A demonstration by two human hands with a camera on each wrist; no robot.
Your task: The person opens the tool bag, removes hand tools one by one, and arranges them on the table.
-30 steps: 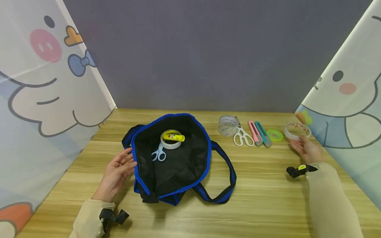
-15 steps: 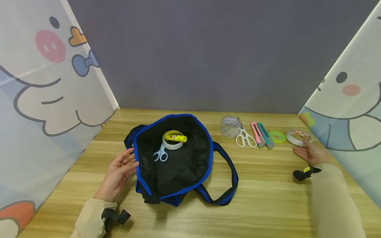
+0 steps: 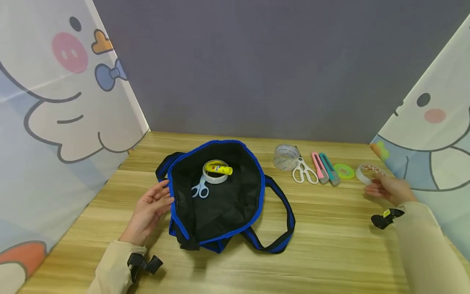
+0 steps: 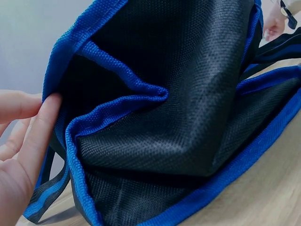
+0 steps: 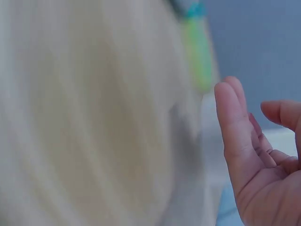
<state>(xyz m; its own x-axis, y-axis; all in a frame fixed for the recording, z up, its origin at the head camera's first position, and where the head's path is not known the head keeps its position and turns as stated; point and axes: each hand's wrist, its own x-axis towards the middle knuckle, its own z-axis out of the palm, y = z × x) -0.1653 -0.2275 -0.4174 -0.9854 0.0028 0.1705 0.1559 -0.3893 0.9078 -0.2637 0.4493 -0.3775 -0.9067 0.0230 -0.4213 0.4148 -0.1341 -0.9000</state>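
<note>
My left hand pinches the blue-trimmed rim of a black bag, its thumb inside the edge in the left wrist view. The bag's mouth gapes upward. Inside lie a white tape roll, a yellow glue stick and light-blue scissors, their blades hidden. At the far right, my right hand is at the near side of another tape roll, a pale one with red print. In the right wrist view, the fingers of that hand are extended and the thumb stands apart, with nothing between them.
Left of the right hand, a row holds a wide clear tape roll, white-handled scissors, a pink cutter, a teal cutter and a green tape roll. A strap loop lies right of the bag. Printed cloth panels flank the table.
The head view has shifted slightly, moving the scene a little rightward. My right hand has moved slightly right beside the pale tape roll. My left hand keeps its hold on the bag's rim.
</note>
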